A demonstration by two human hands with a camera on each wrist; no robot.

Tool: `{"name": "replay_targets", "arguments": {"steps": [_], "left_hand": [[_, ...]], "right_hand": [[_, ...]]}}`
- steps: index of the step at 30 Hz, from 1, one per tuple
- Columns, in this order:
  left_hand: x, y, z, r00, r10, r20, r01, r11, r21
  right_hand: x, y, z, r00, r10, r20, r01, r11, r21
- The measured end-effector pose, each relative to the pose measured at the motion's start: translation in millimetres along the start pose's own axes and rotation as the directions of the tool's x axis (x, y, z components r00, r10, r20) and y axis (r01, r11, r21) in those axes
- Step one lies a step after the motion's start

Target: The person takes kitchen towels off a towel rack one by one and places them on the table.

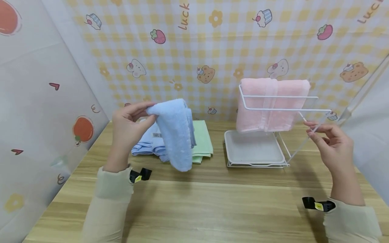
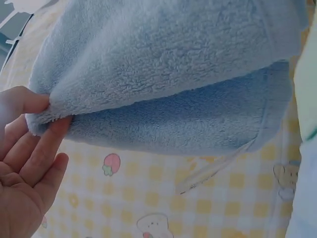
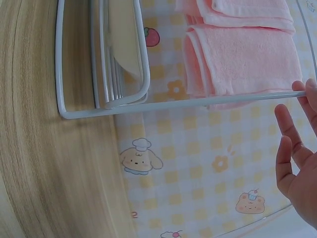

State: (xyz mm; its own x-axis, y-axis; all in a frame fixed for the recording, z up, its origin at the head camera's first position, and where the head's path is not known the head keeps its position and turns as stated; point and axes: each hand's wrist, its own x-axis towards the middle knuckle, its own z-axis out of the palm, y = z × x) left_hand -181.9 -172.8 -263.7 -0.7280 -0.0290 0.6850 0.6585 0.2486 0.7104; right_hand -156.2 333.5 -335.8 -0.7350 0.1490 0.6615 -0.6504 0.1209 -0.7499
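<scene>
A table with a light wood-grain top, streaked from side to side. Near its far left corner lie rumpled blue cloths, one showing a small printed label. Just right of them, by the far edge, lies a folded green cloth; whether they touch is hidden. Between the far edge's middle and the far right corner, a white wire rack stands upright.

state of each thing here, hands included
Held blue towel: folded, lifted
Left hand: pinching that towel
White rack: upright on table
Right hand: pinching the rack's side
Pink towel: folded, hanging on rack
Tray: flat in rack's base
Green towel: folded, on table
Other blue cloth: lying on table
</scene>
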Motion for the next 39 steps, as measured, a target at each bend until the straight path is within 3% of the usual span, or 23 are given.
{"name": "replay_targets", "arguments": {"steps": [7, 16, 23, 27, 31, 33, 37, 39], "left_hand": [[-13.5, 0.2, -23.9, 0.997, -0.07, 0.033, 0.065, 0.988, 0.139], [-26.6, 0.6, -49.6, 0.994, -0.099, 0.05, 0.083, 0.963, 0.256], [-39.2, 0.1, -77.3, 0.99, -0.069, 0.12, 0.035, 0.964, 0.265], [-52.0, 2.8, -92.8, 0.986, -0.1, 0.137, 0.056, 0.954, 0.293], [-60.0, 10.6, -105.8, 0.989, -0.112, 0.101, 0.075, 0.947, 0.312], [-62.2, 13.5, -111.6, 0.988, -0.118, 0.095, 0.088, 0.957, 0.277], [-65.2, 15.8, -119.0, 0.982, -0.13, 0.135, 0.099, 0.972, 0.214], [-66.2, 15.8, -120.7, 0.975, -0.159, 0.157, 0.116, 0.961, 0.251]], "right_hand": [[1, 4, -3, 1.0, -0.008, 0.024, 0.006, 0.997, 0.076], [1, 0, 0, 1.0, 0.012, -0.006, -0.012, 1.0, 0.019], [1, 3, -2, 1.0, -0.016, 0.019, 0.015, 0.999, 0.052], [1, 6, -2, 0.999, -0.014, 0.039, 0.011, 0.998, 0.059], [1, 6, 0, 0.999, -0.018, 0.028, 0.018, 1.0, 0.001], [2, 5, 1, 1.0, -0.021, 0.017, 0.021, 0.999, -0.029], [3, 4, 0, 1.0, -0.018, -0.002, 0.018, 0.999, -0.035], [2, 3, 0, 1.0, -0.012, -0.01, 0.012, 1.0, -0.026]]}}
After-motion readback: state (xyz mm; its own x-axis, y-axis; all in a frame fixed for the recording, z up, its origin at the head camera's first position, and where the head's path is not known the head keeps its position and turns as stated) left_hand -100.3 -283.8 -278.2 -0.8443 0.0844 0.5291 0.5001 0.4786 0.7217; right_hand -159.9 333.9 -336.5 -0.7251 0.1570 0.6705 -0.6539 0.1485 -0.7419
